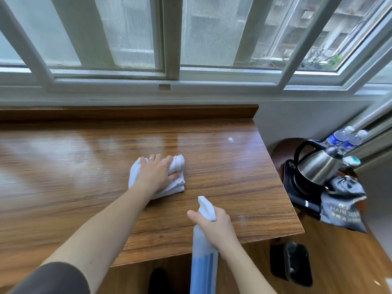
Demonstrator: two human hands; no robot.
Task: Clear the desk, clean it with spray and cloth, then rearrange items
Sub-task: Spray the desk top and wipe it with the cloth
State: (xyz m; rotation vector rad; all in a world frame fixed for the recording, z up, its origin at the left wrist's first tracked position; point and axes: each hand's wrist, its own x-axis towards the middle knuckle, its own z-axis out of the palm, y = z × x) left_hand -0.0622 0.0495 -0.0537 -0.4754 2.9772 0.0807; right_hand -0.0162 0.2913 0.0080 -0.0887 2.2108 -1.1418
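A wooden desk (84, 166) stretches below the window, its top shiny and bare of items. My left hand (156, 172) presses a folded white cloth (177, 166) onto the middle of the desk, fingers curled over the cloth's far edge. My right hand (214, 225) grips the neck of a blue and white spray bottle (203, 262) near the desk's front edge, nozzle pointing away over the desk. A white foam spot (230, 139) lies at the far right of the desk, and a patch of fine droplets (241, 217) sits near the front right corner.
To the right of the desk stands a low dark round table (282, 149) with a steel kettle (318, 166) on a black base, two water bottles (343, 139) and a dark hair-dryer bag (343, 204). A black object (292, 264) lies on the wooden floor.
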